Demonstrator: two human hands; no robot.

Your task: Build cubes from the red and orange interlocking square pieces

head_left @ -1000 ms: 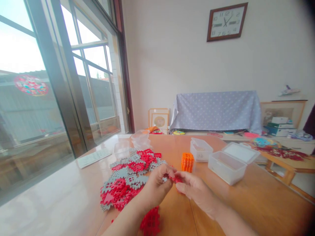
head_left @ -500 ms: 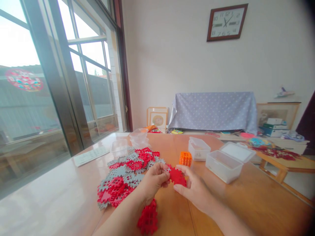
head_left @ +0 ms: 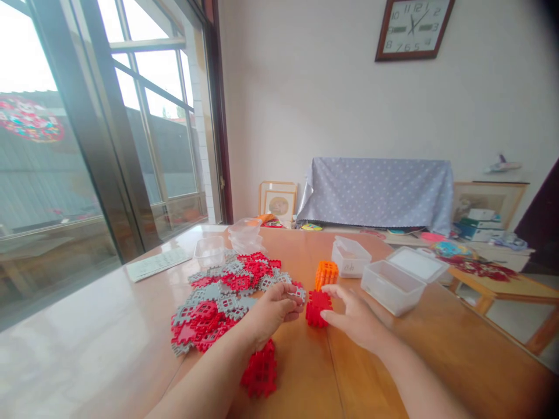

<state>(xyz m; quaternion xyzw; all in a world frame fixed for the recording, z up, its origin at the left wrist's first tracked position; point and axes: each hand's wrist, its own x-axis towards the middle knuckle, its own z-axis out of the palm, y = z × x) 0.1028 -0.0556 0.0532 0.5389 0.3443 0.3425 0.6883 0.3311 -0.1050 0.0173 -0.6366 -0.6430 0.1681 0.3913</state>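
Observation:
My right hand (head_left: 356,317) curls its thumb and fingers around the right side of a small red cube (head_left: 317,307) of interlocking plastic squares, which rests on the wooden table (head_left: 437,355). Just left of the cube, my left hand (head_left: 273,308) is closed and pinches a small grey square piece (head_left: 299,293). An orange cube (head_left: 326,273) of the same pieces stands right behind the red one. A loose pile of red and grey square pieces (head_left: 218,297) spreads out to the left of my hands.
A red assembled block (head_left: 261,369) lies near my left forearm. Two open clear plastic boxes (head_left: 349,259) (head_left: 391,286) stand at the right. Small clear tubs (head_left: 209,250) and a paper sheet (head_left: 157,263) sit towards the window. A low side table (head_left: 502,285) stands beyond.
The red piece that both hands held above the table now sits on the table as a cube under my right hand. My left hand has drawn slightly away, holding a grey piece.

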